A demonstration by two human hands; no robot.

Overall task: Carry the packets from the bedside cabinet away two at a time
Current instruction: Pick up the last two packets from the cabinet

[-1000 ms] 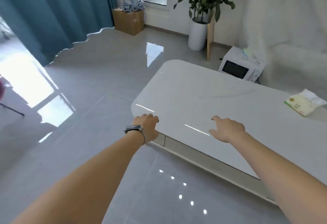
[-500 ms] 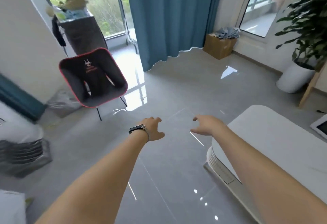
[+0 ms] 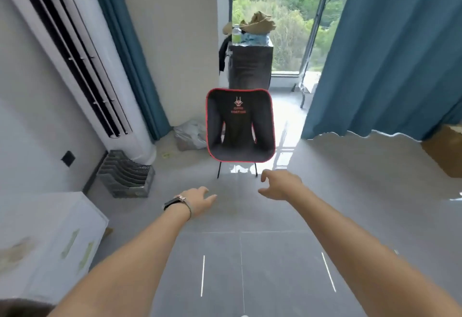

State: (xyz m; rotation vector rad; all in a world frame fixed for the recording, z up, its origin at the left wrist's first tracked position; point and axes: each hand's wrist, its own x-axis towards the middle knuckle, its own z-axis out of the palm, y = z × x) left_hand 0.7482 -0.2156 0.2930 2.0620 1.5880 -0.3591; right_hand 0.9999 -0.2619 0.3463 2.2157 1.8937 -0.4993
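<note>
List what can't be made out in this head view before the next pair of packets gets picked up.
- Packets on the white cabinet: motion blur smears them; count and print unreadable.
- Cabinet: cut off by the left edge.
- Cardboard box: cut by the right edge.
- Left hand, right hand: empty; palms face away.

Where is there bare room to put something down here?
Bare floor tiles run between both empty hands, left hand and right hand, and on to the folding chair. The white cabinet top is blurred, with greenish packets on it. It is crowded beside the air conditioner.
</note>
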